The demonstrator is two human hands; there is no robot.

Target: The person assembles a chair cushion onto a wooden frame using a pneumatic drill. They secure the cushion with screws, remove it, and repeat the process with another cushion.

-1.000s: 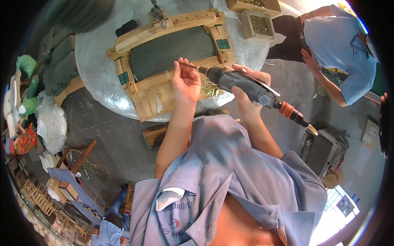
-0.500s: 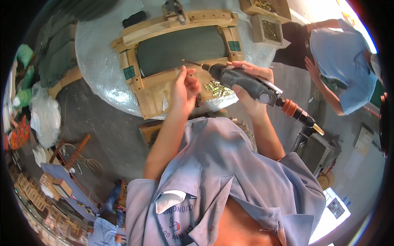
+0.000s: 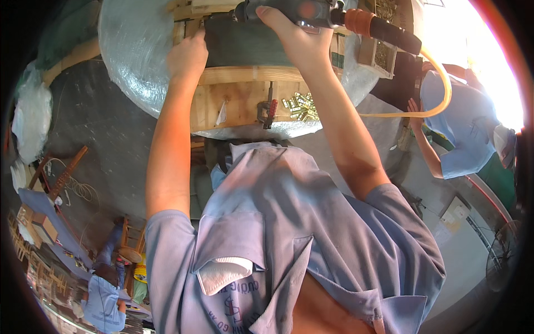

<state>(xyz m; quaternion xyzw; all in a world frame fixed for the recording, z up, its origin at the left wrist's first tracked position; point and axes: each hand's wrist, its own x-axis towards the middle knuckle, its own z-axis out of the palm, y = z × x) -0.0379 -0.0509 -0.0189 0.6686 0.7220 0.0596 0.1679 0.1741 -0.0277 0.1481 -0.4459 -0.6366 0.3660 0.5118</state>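
My right hand (image 3: 303,39) grips a dark air screwdriver (image 3: 317,12) with an orange-brown collar, held sideways over the far part of a wooden frame (image 3: 250,74). The tool's front end points left. Near that end, at the frame's far left corner, my left hand (image 3: 188,55) has its fingers closed together; what they pinch, if anything, is too small to make out. Under both hands lies a dark grey panel (image 3: 245,47) set within the frame. The upper picture edge cuts off part of the tool and the frame's far side.
Small brass-coloured metal plates (image 3: 303,107) lie heaped on the near board, beside a red-handled clamp (image 3: 268,111). A yellow hose (image 3: 445,89) loops from the tool to the right. Boxes of hardware (image 3: 381,55) stand right. Another person (image 3: 461,122) works at the right.
Both hands have moved away from me, toward the frame's far side. The screwdriver went with my right hand and now points left at the far left corner. My left hand's fingers have closed.
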